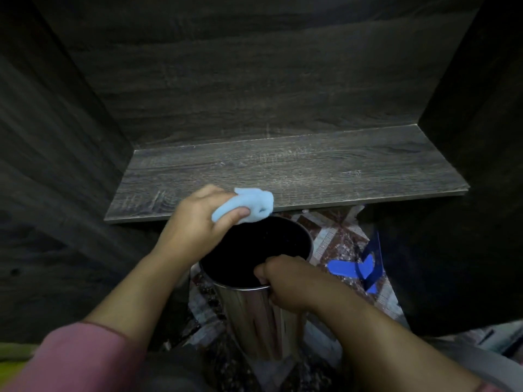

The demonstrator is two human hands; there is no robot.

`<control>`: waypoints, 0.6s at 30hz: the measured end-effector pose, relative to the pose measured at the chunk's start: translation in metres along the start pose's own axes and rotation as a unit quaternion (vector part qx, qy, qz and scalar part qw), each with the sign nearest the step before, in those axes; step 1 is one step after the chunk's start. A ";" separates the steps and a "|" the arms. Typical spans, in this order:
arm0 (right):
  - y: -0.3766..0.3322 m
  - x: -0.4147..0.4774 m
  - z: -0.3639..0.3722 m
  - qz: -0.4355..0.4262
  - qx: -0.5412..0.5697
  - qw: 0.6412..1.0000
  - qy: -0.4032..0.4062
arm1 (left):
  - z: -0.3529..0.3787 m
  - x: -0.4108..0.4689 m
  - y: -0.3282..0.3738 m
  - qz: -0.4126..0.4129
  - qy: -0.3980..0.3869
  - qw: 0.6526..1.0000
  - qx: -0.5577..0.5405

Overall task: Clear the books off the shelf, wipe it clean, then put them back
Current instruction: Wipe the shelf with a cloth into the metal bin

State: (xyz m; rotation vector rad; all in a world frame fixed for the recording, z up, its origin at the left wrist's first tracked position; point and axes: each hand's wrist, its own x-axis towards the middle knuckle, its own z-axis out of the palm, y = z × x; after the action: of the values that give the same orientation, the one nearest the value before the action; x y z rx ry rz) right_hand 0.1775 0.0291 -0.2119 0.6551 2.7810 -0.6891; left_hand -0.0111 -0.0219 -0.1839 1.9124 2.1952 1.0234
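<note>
Head view: the shelf [297,171], a dark wood-grain board, runs across the middle of the frame. No books are on it, and none show anywhere else in the picture, so I cannot tell where they are. I judge that clearing, step 1 of 3, is done.

My left hand [198,222] is at the shelf's front edge, left of centre. Its thumb and fingers are curled round a bunched light blue cloth [249,205]. The cloth sits at the lip of the board, right above the open mouth of a stainless steel bin [254,309].

My right hand [285,281] is lower, right of centre, with its fingers hooked over the near rim of the bin. The bin looks held up close under the shelf edge, though its base is out of sight. Its inside is too dark to read.

Pale streaks and specks show on the board from the centre towards the right, so I judge the wiping under way, not finished. Putting the books back is not yet begun.

At right, a blue plastic object [353,268] lies on the patterned floor tiles [336,239]. A pink sleeve [85,357] covers my left forearm at lower left.
</note>
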 end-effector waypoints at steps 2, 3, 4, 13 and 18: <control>0.001 -0.001 -0.002 0.006 -0.002 1.000 0.002 | -0.004 0.000 0.005 -0.025 0.107 0.993 0.038; 0.001 -0.001 -0.003 0.007 -0.003 1.000 0.003 | -0.005 0.002 0.007 -0.043 0.146 0.987 0.052; 0.001 -0.002 -0.004 0.007 -0.003 1.000 0.003 | -0.004 0.003 0.008 -0.059 0.164 0.982 0.067; 0.007 -0.001 -0.001 0.010 -0.018 1.000 0.002 | 0.002 0.010 0.002 -0.046 0.127 0.986 0.097; 0.006 -0.002 0.000 0.006 -0.022 1.000 0.011 | 0.012 0.007 -0.004 -0.077 0.009 0.994 0.080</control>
State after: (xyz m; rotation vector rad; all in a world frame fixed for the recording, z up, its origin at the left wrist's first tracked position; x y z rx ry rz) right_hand 0.1817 0.0330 -0.2140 0.6739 2.8014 -0.6189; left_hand -0.0113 -0.0105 -0.1924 1.7623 2.4576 0.8683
